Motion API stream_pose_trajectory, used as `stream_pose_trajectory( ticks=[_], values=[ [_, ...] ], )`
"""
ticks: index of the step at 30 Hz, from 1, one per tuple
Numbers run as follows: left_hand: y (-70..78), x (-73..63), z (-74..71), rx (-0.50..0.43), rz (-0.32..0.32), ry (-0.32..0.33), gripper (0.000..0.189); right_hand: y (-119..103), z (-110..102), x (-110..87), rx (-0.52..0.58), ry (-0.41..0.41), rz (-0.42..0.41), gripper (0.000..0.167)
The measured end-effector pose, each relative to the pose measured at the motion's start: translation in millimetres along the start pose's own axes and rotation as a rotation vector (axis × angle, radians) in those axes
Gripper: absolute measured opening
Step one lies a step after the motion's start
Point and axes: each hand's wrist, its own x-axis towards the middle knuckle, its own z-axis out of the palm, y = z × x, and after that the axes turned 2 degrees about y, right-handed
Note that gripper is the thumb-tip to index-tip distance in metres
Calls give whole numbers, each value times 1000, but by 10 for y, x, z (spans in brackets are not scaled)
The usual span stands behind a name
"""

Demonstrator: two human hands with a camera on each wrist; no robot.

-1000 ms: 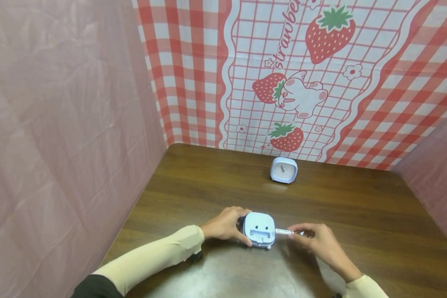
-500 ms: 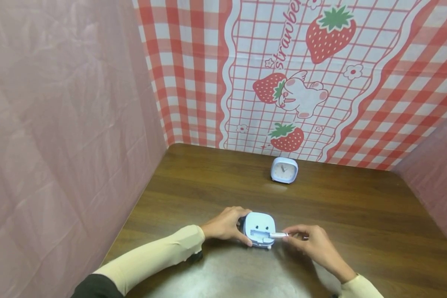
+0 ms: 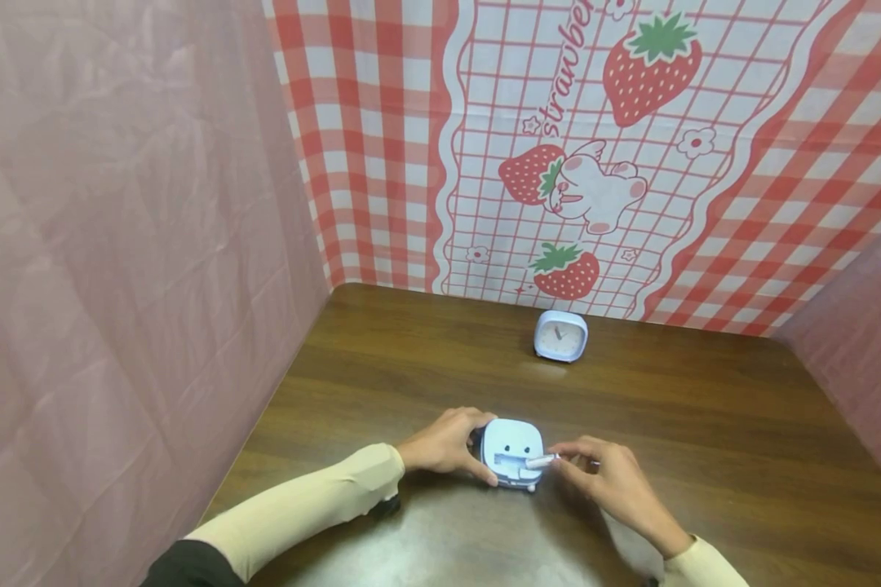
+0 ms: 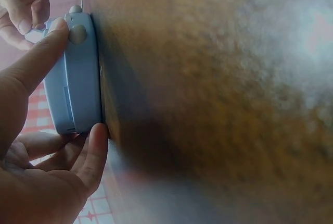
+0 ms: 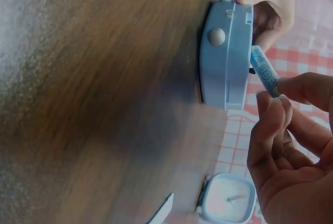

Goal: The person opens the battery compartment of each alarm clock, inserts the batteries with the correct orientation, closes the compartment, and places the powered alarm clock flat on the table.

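Note:
A pale blue alarm clock (image 3: 512, 434) lies face down on the wooden table, its back turned up with the battery compartment (image 3: 508, 470) uncovered. My left hand (image 3: 444, 442) grips its left side, thumb at the near edge and fingers round the far one. In my right hand (image 3: 611, 479), a white battery (image 5: 264, 71) with blue print is pinched between thumb and fingertips. It slants down, its lower end at the right end of the compartment and its outer end raised. The left wrist view shows the clock's side (image 4: 83, 86) and small round feet (image 4: 77, 34).
A second pale blue clock (image 3: 560, 336) stands upright farther back, dial facing me. Behind it hangs a red and white strawberry cloth (image 3: 484, 204); pink cloth (image 3: 139, 269) walls off the left side. The wooden tabletop (image 3: 382, 359) reflects light near the front.
My right hand has moved left, bringing the battery from beside the clock to over the compartment's right end, where it now tilts. My left hand and the clock have stayed in place.

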Motion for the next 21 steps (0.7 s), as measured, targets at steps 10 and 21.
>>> stream_pose_trajectory(
  ticks=[10, 21],
  values=[
    [-15, 10, 2, -25, 27, 16, 93, -57, 93, 53, 12, -17, -83, 19],
    [-6, -1, -5, -40, 31, 13, 92, -65, 179, 89, -7, -12, -144, 19]
  ],
)
